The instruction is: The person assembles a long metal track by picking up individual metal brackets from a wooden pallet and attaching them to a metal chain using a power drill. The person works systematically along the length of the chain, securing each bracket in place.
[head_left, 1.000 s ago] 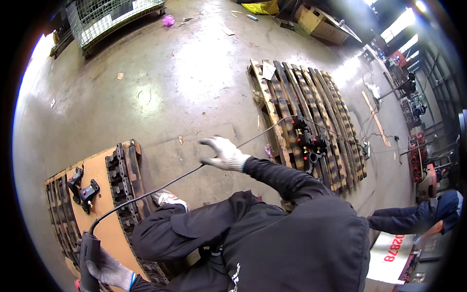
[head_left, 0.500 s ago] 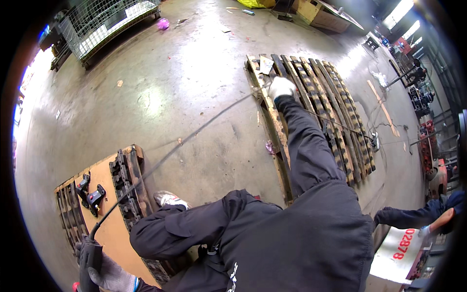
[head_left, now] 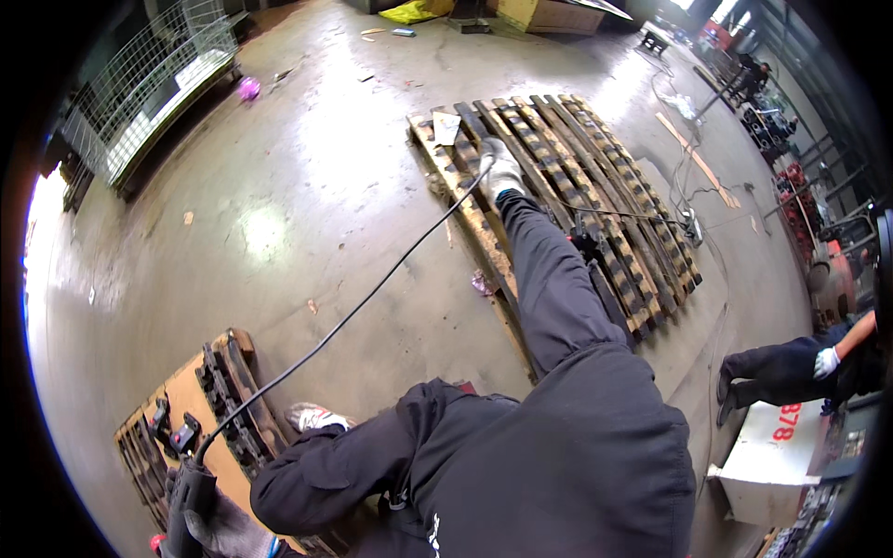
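In the lower left corner my left hand (head_left: 233, 530), in a grey glove, is wrapped round the black body of a corded power tool (head_left: 191, 507). The tool's working end is out of the picture; a bit of red shows beside it. A black cable (head_left: 349, 316) runs from the tool up to my right hand (head_left: 500, 166). That white-gloved hand is closed on the cable over the far left part of a wooden pallet (head_left: 549, 177). Beyond it the cable (head_left: 623, 214) continues across the slats to the right.
A second pallet with a brown board (head_left: 219, 446) at lower left carries black metal parts (head_left: 186, 432). A wire mesh cage (head_left: 153, 93) stands far left. A person (head_left: 791, 367) is at right, near a white box (head_left: 767, 456). Loose cables (head_left: 679, 177) lie beyond the large pallet.
My view has shifted, with the pallets and floor displaced in it. The cable between my hands hangs in a looser curve. Both hands keep their hold; the person at right shows more.
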Demonstrator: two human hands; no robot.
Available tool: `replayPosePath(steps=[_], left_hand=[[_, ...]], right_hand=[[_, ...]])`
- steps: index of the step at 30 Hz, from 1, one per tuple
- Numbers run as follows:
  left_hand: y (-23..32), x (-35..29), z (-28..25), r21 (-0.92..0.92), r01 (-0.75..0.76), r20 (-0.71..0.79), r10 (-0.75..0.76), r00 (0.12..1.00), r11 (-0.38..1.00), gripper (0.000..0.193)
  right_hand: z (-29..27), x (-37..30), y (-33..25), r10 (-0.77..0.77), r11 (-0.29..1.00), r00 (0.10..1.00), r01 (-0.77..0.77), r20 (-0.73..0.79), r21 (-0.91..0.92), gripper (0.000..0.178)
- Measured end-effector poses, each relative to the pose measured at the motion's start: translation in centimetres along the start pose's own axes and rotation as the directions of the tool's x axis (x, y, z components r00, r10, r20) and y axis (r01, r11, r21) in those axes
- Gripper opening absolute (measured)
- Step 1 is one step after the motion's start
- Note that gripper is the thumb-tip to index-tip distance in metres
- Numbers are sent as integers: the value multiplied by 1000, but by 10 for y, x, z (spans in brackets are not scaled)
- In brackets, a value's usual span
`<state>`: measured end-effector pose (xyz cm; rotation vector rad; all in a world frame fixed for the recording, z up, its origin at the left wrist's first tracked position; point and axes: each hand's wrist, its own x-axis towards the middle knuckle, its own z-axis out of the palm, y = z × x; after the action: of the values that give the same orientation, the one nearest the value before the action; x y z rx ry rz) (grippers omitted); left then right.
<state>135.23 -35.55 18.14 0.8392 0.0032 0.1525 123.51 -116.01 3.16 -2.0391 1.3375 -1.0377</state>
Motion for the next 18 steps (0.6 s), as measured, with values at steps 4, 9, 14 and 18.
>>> replayPosePath(steps=[4, 9, 14, 18], left_hand=[[0, -15, 39, 2, -98, 7, 98, 995, 995, 53], [10, -16, 33, 87, -176, -61, 182, 981, 981, 55], [19, -22, 27, 83, -164, -30, 167, 986, 983, 52], [22, -31, 25, 66, -136, 3, 136, 991, 989, 50]], right_hand=[[-29, 19, -86, -470, 822, 733, 566, -492, 57, 23], [-97, 49, -184, -443, 802, 525, 595, -727, -58, 13], [-144, 51, -220, -533, 740, 372, 641, -760, -205, 12], [-130, 26, -220, -657, 612, 412, 781, -631, -127, 12]])
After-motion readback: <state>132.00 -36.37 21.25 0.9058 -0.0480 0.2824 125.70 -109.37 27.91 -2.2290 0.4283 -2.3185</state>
